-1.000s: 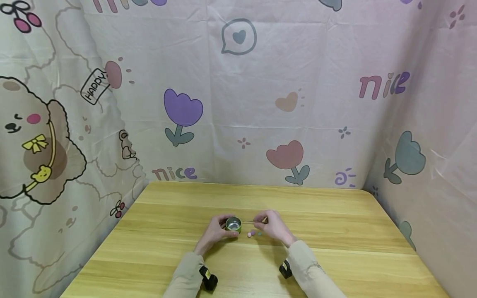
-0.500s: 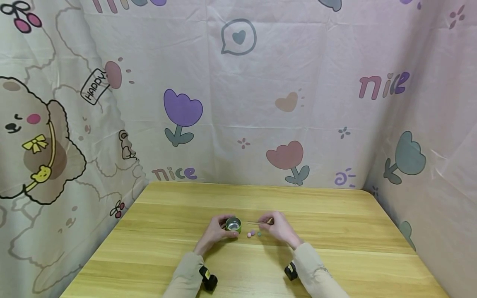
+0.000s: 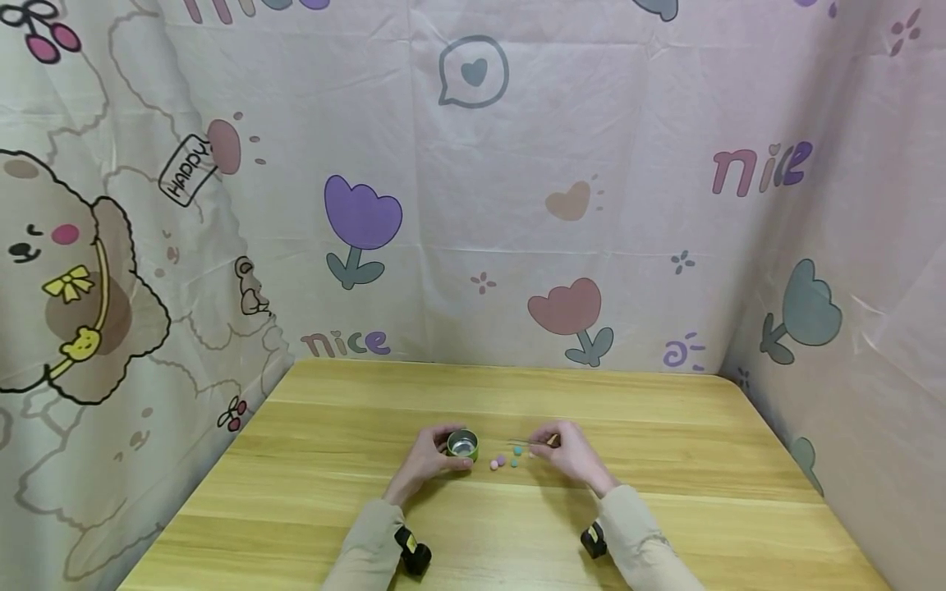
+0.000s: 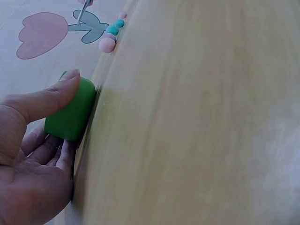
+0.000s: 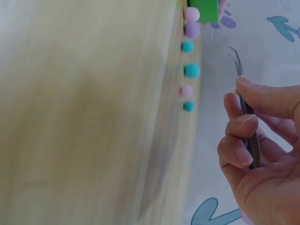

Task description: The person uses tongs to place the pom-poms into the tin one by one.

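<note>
My left hand [image 3: 427,461] grips a small round green tin [image 4: 72,112] that stands on the table, its open top showing a silvery inside in the head view. Thumb and fingers lie on opposite sides of it. In my right hand [image 5: 267,136] I hold a pair of metal tweezers [image 5: 248,112] with bent tips, pinched between thumb and fingers. The tips are slightly apart with nothing between them, above the table. Several small fuzzy pompoms lie right of the tin: a pink pompom [image 5: 191,14], a purple pompom [image 5: 191,29] and a teal pompom [image 5: 191,71] among them.
A light wooden table [image 3: 355,394] carries everything. Patterned cloth [image 3: 473,205] hangs behind it and along both sides. Dark camera mounts sit on both wrists, below the sleeves.
My right hand has moved to the right with the tweezers, away from the tin, and more pompoms show beneath it. The left hand and the tin stay in place.
</note>
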Action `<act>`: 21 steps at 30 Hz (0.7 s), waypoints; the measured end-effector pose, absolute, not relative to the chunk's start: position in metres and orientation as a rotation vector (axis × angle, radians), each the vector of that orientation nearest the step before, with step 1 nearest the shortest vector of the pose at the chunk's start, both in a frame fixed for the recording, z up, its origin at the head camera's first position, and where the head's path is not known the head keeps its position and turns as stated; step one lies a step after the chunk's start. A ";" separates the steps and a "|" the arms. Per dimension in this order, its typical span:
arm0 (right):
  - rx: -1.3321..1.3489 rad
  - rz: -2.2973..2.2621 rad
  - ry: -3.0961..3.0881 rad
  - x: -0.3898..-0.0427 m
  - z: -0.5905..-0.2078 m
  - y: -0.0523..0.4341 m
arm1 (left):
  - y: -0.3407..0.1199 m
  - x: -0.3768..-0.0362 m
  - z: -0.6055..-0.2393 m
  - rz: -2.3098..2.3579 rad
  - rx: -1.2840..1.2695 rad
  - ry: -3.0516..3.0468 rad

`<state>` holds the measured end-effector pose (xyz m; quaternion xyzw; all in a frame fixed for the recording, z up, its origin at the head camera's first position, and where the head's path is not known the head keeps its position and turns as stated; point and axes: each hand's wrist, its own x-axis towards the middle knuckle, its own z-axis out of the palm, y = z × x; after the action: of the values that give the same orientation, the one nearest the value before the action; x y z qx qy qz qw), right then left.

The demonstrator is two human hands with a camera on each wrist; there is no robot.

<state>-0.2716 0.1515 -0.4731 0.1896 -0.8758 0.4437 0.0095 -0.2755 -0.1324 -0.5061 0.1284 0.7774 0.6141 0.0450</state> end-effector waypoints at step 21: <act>0.618 1.288 -2.785 -0.274 -0.481 0.187 | -0.131 -0.276 -0.506 1.870 0.388 2.394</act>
<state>-0.2737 0.1873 -0.4809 0.1973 -0.8898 0.4114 0.0059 -0.2758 -0.1311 -0.5061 0.1265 0.7812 0.6101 0.0397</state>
